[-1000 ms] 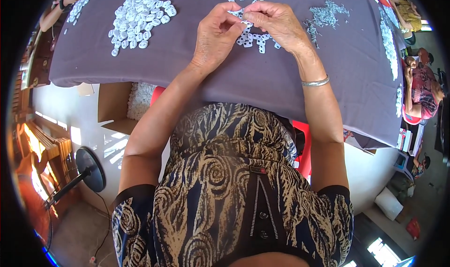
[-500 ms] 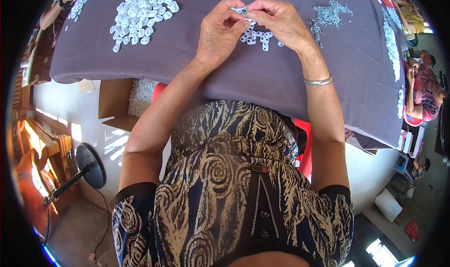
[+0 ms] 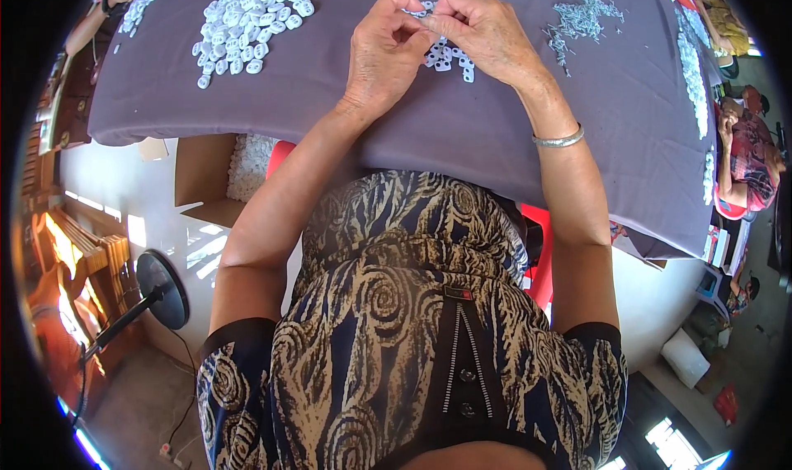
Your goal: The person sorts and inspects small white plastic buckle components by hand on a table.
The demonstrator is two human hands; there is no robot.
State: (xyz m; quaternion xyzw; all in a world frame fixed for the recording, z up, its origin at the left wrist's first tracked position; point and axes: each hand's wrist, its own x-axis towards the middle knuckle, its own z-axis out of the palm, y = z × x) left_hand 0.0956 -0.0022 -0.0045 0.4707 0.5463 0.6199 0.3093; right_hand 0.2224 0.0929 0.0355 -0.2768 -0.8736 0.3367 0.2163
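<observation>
Nearest to us, down at the person's lap, a dark dress with gold swirls fills the view, and both bare forearms run up from it onto the surface, draped in a grey-purple cloth. On the right wrist sits a silver bangle.

Now up to the action: the left hand and the right hand meet fingertip to fingertip over the middle of the cloth. Both sets of fingers are pinched shut on something tiny at the meeting point; it looks like one small white plastic piece, though it is too small to make out its shape or which way its long side runs. It sits right between the two thumbs, touching both hands, so neither hand is nearer.

Just beneath and beyond the right hand's knuckles lies a small scatter of white pieces, close enough to reach with a short drop of the fingers. Further off to the left sits the big heap of white pieces, well apart from the left hand. Over to the right, a pile of small silvery metal parts lies nearer the right hand.

Far right, another person in a red patterned top sits by the edge.
</observation>
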